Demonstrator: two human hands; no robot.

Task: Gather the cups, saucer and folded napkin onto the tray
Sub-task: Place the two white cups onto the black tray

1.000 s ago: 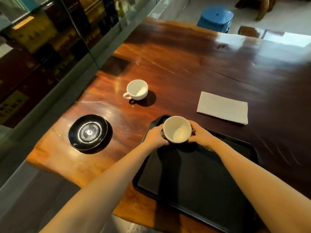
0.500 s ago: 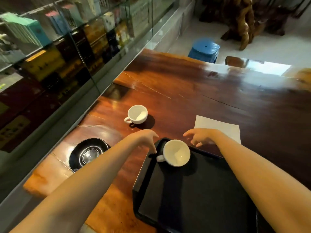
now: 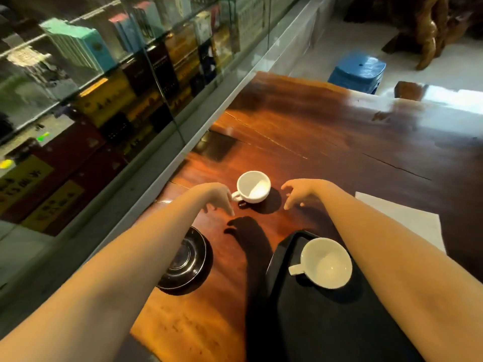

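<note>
One white cup stands in the far left corner of the black tray, handle to the left. A second white cup stands on the wooden table beyond the tray. My left hand hovers just left of that cup by its handle, fingers loosely spread, holding nothing. On the cup's right my right hand hovers with relaxed fingers and holds nothing. A black saucer lies left of the tray, partly under my left forearm. The folded white napkin lies at the right, partly behind my right arm.
A glass display case full of boxes runs along the table's left edge. A blue plastic stool stands on the pale floor past the table's far end, near carved wooden furniture.
Both hands let go of the cup, which now stands on the tray, and moved forward to either side of the far cup. The view tilted up.
</note>
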